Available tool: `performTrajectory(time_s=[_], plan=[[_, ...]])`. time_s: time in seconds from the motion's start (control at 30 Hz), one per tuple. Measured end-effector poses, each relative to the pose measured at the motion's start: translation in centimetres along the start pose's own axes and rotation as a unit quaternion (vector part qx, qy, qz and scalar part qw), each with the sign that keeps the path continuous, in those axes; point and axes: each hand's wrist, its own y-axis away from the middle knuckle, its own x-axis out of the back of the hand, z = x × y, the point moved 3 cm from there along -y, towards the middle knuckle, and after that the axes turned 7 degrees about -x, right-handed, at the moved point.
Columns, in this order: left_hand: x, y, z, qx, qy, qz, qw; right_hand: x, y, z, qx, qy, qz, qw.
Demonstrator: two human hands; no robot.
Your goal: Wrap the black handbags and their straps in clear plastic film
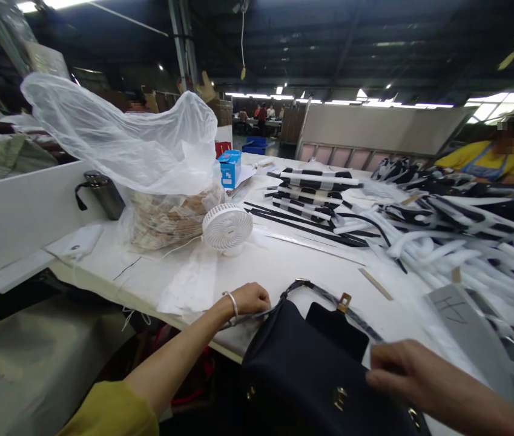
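A black handbag (306, 369) with gold-coloured fittings leans at the table's front edge, its flap (338, 330) lifted and a gold clasp (343, 303) at the flap's tip. A dark strap (302, 283), seemingly wrapped in clear film, loops over the bag's top. My left hand (253, 299), with a bracelet at the wrist, is closed around the strap on the bag's left side. On the right, my right hand (402, 366) is slightly blurred, its fingers curled against the bag where the strap runs in behind them; the exact grip is partly hidden.
A white fan (227, 228) stands before a large clear plastic bag (166, 218) of brownish pieces. Behind are a metal flask (105, 194) and a blue box (230, 169). Wrapped black straps (311, 194) and white foam tubes (447, 254) cover the right side. Someone in yellow (479, 158) sits far right.
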Motion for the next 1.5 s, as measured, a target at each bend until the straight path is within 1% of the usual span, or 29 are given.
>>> performTrajectory(time_s=[0.07, 0.1, 0.17, 0.2, 0.27, 0.33, 0.4, 0.47, 0.53, 0.57, 0.63, 0.7, 0.73, 0.77, 0.87, 0.93, 1.0, 1.07, 1.13, 1.23, 1.3, 1.37, 1.43, 1.5], plan=[[-0.5, -0.2, 0.2, -0.002, 0.002, 0.025, 1.000, 0.7, -2.2, -3.8, 0.058, -0.037, 0.007, 0.998], [-0.7, -0.2, 0.3, -0.001, 0.003, 0.043, 0.999, 0.8, -3.5, -5.6, 0.083, -0.063, 0.029, 0.994], [-0.9, -0.1, 0.4, 0.001, 0.004, 0.089, 0.996, 0.4, -6.1, -9.0, 0.136, -0.094, 0.061, 0.984], [-1.0, -0.1, 0.4, 0.002, 0.006, 0.112, 0.994, -0.1, -7.3, -10.3, 0.159, -0.092, 0.066, 0.981], [-1.0, 0.2, 0.4, 0.004, 0.018, 0.148, 0.989, -1.5, -9.6, -12.2, 0.177, -0.069, 0.055, 0.980], [-0.9, 0.5, 0.3, 0.007, 0.043, 0.166, 0.985, -3.0, -11.6, -13.1, 0.161, -0.051, 0.014, 0.986], [-0.7, 0.9, 0.1, 0.010, 0.075, 0.165, 0.983, -4.4, -13.2, -13.3, 0.140, -0.059, -0.053, 0.987], [-0.4, 1.4, 0.0, 0.010, 0.106, 0.149, 0.983, -5.3, -14.3, -13.2, 0.134, -0.077, -0.117, 0.981], [-0.2, 2.0, -0.1, 0.007, 0.128, 0.130, 0.983, -6.0, -15.1, -13.0, 0.136, -0.093, -0.155, 0.974], [-0.1, 2.3, -0.1, 0.006, 0.134, 0.124, 0.983, -6.2, -15.3, -12.8, 0.136, -0.100, -0.160, 0.973], [0.1, 3.2, 0.0, 0.004, 0.135, 0.126, 0.983, -6.5, -15.6, -12.3, 0.135, -0.118, -0.153, 0.972], [0.2, 4.1, 0.0, 0.005, 0.122, 0.139, 0.983, -6.8, -15.7, -12.0, 0.144, -0.135, -0.135, 0.971], [0.1, 4.5, 0.1, 0.010, 0.116, 0.136, 0.984, -6.9, -15.6, -11.9, 0.152, -0.143, -0.126, 0.970], [-0.1, 4.8, 0.1, 0.016, 0.114, 0.125, 0.985, -7.0, -15.5, -11.8, 0.164, -0.151, -0.121, 0.967], [-0.9, 5.1, 0.3, 0.041, 0.125, 0.068, 0.989, -6.9, -14.9, -12.0, 0.207, -0.164, -0.098, 0.959], [-1.3, 4.9, 0.4, 0.053, 0.136, 0.057, 0.988, -6.4, -14.5, -12.2, 0.232, -0.156, -0.083, 0.956], [-1.4, 4.6, 0.4, 0.064, 0.143, 0.063, 0.986, -5.7, -14.1, -12.4, 0.243, -0.139, -0.095, 0.955], [-1.4, 4.4, 0.2, 0.073, 0.149, 0.070, 0.984, -5.1, -13.8, -12.5, 0.236, -0.113, -0.130, 0.956], [-1.4, 4.2, 0.0, 0.081, 0.160, 0.071, 0.981, -4.5, -13.6, -12.7, 0.234, -0.072, -0.147, 0.958], [-1.2, 4.1, -0.3, 0.083, 0.173, 0.065, 0.979, -3.9, -13.4, -13.5, 0.259, 0.011, -0.120, 0.958], [-1.0, 4.2, -0.1, 0.077, 0.171, 0.065, 0.980, -4.0, -13.3, -14.0, 0.297, 0.072, -0.090, 0.948], [-0.7, 4.5, 0.3, 0.065, 0.160, 0.073, 0.982, -4.4, -13.2, -14.3, 0.344, 0.126, -0.062, 0.928], [-0.3, 5.0, 1.0, 0.023, 0.098, 0.095, 0.990, -4.9, -13.2, -14.1, 0.386, 0.155, -0.040, 0.909], [-0.3, 5.6, 1.8, -0.030, -0.011, 0.118, 0.993, -5.3, -13.3, -13.8, 0.407, 0.150, -0.022, 0.901]])
